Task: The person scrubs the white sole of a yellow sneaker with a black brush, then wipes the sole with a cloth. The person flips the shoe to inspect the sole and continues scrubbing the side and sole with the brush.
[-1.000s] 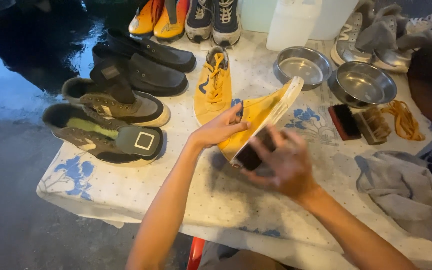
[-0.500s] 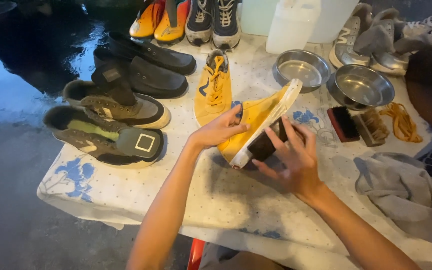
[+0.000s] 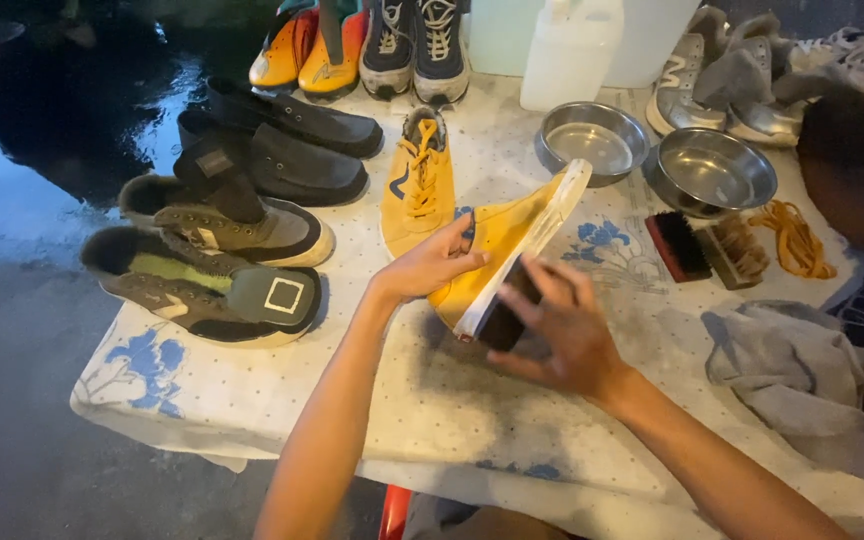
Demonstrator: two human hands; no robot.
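Observation:
My left hand (image 3: 430, 266) grips a yellow sneaker (image 3: 505, 238) by its upper, tilted on its side with the white sole edge facing right. My right hand (image 3: 559, 330) holds a dark brush (image 3: 505, 307) pressed against the sole near the heel. The sneaker's mate, a yellow laced shoe (image 3: 417, 182), lies flat on the table just behind my left hand.
A white cloth with blue flowers (image 3: 152, 360) covers the table. Olive, black, orange and dark shoes (image 3: 222, 215) line the left and back. Two steel bowls (image 3: 717, 165), two brushes (image 3: 707, 247), orange laces (image 3: 797, 238), a grey rag (image 3: 802, 375) and a white jug (image 3: 572, 45) sit at right.
My right hand has slid the brush back down along the sole toward the heel, after moving up it half a second ago. My left hand keeps its hold on the sneaker.

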